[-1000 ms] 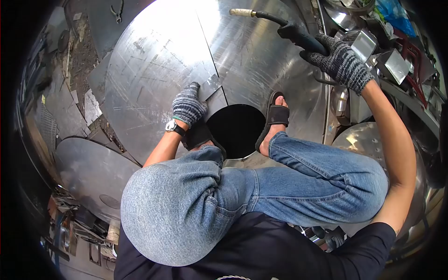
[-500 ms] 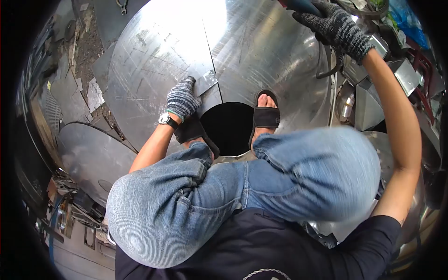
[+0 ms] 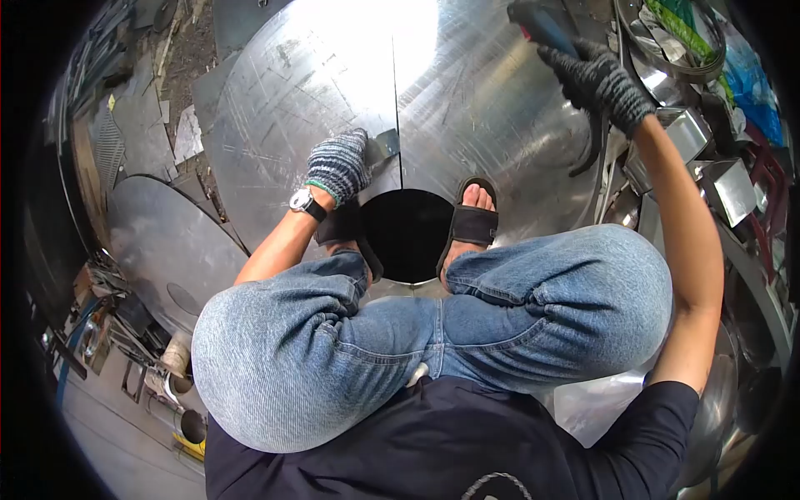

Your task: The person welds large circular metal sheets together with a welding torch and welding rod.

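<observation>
A large round metal sheet (image 3: 308, 92) lies under my sandalled feet, with a dark round hole (image 3: 408, 233) in its middle and a straight slit (image 3: 396, 108) running from the hole to the far side. My left hand (image 3: 337, 167), in a knitted grey glove, is closed on a small metal piece (image 3: 385, 143) beside the slit. My right hand (image 3: 604, 83), gloved too, is wrapped round a corded tool (image 3: 546, 32) with a dark blue body and a touch of red, raised over the far right of the sheet. Its black cable (image 3: 593, 150) hangs below the hand. The tool's exact kind does not show.
Another round metal sheet (image 3: 171, 242) lies at the left. Metal offcuts (image 3: 146, 117) are scattered at the far left. Box-shaped metal pieces (image 3: 679, 137), coiled strip (image 3: 696, 62) and blue plastic (image 3: 750, 92) crowd the right side. Short cylinders (image 3: 179, 383) stand at the lower left.
My view has shifted slightly. My right hand has tilted, bringing more of the tool into view at the top. My left hand stays beside the slit, fingers still on the small metal piece.
</observation>
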`<state>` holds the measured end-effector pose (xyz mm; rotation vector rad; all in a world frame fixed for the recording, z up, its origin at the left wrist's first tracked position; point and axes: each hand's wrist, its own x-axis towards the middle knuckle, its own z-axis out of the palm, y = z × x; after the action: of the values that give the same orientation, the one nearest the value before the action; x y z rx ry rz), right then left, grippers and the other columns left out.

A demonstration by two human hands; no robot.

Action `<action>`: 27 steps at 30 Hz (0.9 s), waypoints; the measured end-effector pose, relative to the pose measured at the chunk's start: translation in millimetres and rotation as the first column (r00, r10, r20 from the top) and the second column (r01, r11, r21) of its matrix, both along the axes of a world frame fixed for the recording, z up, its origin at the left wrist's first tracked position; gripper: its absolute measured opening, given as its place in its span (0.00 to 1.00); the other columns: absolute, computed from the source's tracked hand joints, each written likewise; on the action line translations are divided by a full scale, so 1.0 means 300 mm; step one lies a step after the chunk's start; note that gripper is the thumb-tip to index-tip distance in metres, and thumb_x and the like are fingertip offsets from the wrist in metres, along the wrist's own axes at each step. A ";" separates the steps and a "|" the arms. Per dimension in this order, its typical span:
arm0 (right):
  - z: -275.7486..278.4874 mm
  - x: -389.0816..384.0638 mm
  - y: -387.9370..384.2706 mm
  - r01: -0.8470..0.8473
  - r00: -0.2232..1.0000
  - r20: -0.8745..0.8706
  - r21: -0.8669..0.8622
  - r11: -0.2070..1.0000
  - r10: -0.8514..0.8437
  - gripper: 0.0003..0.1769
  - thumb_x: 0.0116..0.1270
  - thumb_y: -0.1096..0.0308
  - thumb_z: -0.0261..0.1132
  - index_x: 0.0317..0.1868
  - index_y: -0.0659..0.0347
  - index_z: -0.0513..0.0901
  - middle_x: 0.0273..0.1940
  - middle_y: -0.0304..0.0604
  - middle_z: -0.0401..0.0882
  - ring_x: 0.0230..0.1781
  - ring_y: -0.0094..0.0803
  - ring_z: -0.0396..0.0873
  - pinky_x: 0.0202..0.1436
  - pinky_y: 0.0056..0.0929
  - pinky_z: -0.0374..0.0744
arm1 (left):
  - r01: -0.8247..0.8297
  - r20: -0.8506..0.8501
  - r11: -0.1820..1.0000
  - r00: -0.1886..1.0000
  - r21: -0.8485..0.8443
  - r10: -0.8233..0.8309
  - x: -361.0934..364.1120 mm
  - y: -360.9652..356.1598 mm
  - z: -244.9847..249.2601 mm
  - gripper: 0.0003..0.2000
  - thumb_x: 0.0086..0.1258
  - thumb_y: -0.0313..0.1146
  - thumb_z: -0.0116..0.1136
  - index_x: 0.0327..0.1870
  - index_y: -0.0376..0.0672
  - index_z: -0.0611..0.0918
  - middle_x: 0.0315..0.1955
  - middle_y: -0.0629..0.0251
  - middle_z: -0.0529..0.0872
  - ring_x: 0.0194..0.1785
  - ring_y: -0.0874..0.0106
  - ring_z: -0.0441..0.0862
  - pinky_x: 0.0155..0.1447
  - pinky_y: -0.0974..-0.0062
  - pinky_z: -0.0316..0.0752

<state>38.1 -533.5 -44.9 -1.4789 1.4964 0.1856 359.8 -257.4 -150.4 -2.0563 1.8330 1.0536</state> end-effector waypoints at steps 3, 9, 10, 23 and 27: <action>-0.008 -0.026 0.074 -0.002 1.000 -0.014 -0.005 1.000 0.002 0.26 0.72 0.44 0.76 0.49 0.61 0.86 0.24 0.34 0.79 0.20 0.21 0.78 0.23 0.27 0.77 | 0.110 0.045 0.993 0.993 0.037 -0.111 0.005 -0.051 0.010 0.15 0.62 0.37 0.68 0.47 0.41 0.84 0.41 0.47 0.91 0.48 0.47 0.90 0.52 0.51 0.85; -0.083 -0.111 0.194 -0.036 0.996 -0.085 0.062 0.997 0.042 0.31 0.71 0.43 0.76 0.57 0.63 0.86 0.24 0.33 0.78 0.21 0.20 0.75 0.26 0.27 0.75 | -0.136 -0.028 0.973 0.991 -0.185 0.133 -0.003 0.100 -0.059 0.21 0.64 0.44 0.69 0.54 0.42 0.85 0.48 0.46 0.91 0.53 0.46 0.89 0.58 0.52 0.83; -0.107 -0.135 0.230 -0.032 0.996 -0.085 0.063 0.997 0.038 0.31 0.71 0.43 0.76 0.57 0.63 0.86 0.24 0.33 0.78 0.21 0.20 0.75 0.26 0.27 0.75 | -0.202 0.027 0.977 0.978 -0.070 0.204 -0.045 0.117 -0.039 0.21 0.64 0.42 0.68 0.55 0.41 0.84 0.48 0.46 0.91 0.53 0.46 0.89 0.58 0.51 0.83; -0.167 -0.186 0.393 0.010 0.997 -0.074 0.042 0.999 -0.007 0.34 0.66 0.43 0.79 0.56 0.67 0.89 0.32 0.48 0.89 0.32 0.32 0.86 0.42 0.35 0.83 | -0.289 0.085 0.955 0.955 0.060 0.284 -0.103 0.149 -0.029 0.25 0.61 0.37 0.65 0.61 0.41 0.81 0.43 0.42 0.91 0.49 0.43 0.89 0.57 0.50 0.84; -0.194 -0.172 0.403 0.032 0.995 -0.096 0.046 0.998 -0.027 0.35 0.65 0.42 0.80 0.57 0.67 0.89 0.33 0.48 0.90 0.32 0.31 0.87 0.41 0.34 0.83 | -0.132 -0.013 0.968 0.991 -0.215 0.132 0.004 0.118 -0.100 0.26 0.63 0.41 0.68 0.61 0.40 0.82 0.47 0.43 0.91 0.50 0.43 0.89 0.58 0.51 0.84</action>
<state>-13.4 -412.7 -103.0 -1.4263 1.5787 0.2754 360.9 -222.2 -180.5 -2.3304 1.9072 0.9182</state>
